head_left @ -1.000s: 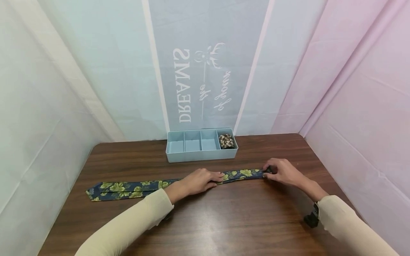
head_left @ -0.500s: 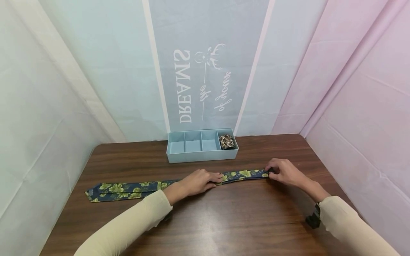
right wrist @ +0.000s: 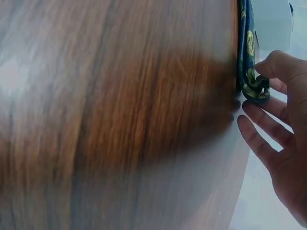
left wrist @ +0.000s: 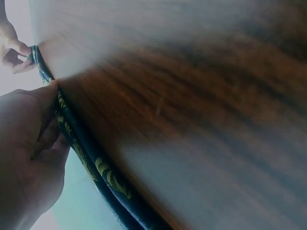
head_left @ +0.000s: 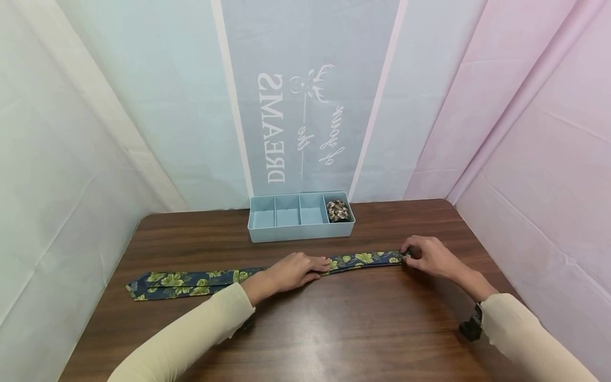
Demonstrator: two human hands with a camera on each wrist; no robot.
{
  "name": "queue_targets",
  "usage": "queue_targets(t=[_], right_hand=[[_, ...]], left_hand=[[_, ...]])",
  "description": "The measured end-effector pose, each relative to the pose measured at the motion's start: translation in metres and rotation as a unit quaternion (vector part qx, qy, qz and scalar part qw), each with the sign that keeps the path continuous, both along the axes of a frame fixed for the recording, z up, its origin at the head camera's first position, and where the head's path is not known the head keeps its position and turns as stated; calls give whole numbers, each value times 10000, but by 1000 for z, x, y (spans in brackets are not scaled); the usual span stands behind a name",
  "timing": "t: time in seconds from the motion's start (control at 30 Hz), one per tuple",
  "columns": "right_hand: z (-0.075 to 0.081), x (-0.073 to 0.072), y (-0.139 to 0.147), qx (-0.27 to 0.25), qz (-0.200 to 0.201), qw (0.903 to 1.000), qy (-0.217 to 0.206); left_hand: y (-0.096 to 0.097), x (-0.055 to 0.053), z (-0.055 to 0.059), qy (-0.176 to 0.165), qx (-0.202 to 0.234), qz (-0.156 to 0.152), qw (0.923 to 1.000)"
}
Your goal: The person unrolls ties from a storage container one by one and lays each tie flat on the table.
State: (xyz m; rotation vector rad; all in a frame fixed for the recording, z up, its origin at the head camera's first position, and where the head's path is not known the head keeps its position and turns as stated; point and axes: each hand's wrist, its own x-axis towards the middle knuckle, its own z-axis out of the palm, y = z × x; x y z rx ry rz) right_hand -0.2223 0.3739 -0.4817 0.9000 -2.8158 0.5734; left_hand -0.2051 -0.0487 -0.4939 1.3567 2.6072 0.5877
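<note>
A dark blue necktie (head_left: 365, 259) with yellow-green flowers lies lengthwise across the table, doubled over, its pointed end at the left. My left hand (head_left: 293, 270) rests on its middle, fingers fairly straight, covering part of the cloth. In the left wrist view, the fingertips touch the folded edge of the strip. At the right end my right hand (head_left: 429, 257) pinches the tie between thumb and forefinger. The right wrist view shows that end curled into a small roll (right wrist: 257, 91), with the other fingers spread below it.
Behind the tie stands a light blue divided box (head_left: 300, 233) against the hanging cloth. Its rightmost compartment holds a brown and cream floral roll (head_left: 338, 211). The brown wooden table (head_left: 334, 329) has fabric walls on three sides.
My right hand has moved slightly to the right along with the tie's end. The left hand stays nearly in place on the middle.
</note>
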Motion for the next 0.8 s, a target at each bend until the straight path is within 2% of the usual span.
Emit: queue_targets(t=[0.17, 0.4, 0.6, 0.8], right_hand=[[-4, -1, 11, -24, -208, 9998, -1], [-12, -3, 21, -248, -60, 9994, 222], [-14, -6, 26, -608, -23, 9981, 54], [-16, -6, 27, -673, -108, 9977, -57]], left_hand=[[-2, 0, 0, 62, -36, -15, 10000], [-9, 1, -2, 144, 11, -2, 9999], [-13, 2, -1, 131, 18, 84, 9999], [-15, 4, -1, 56, -63, 112, 9999]])
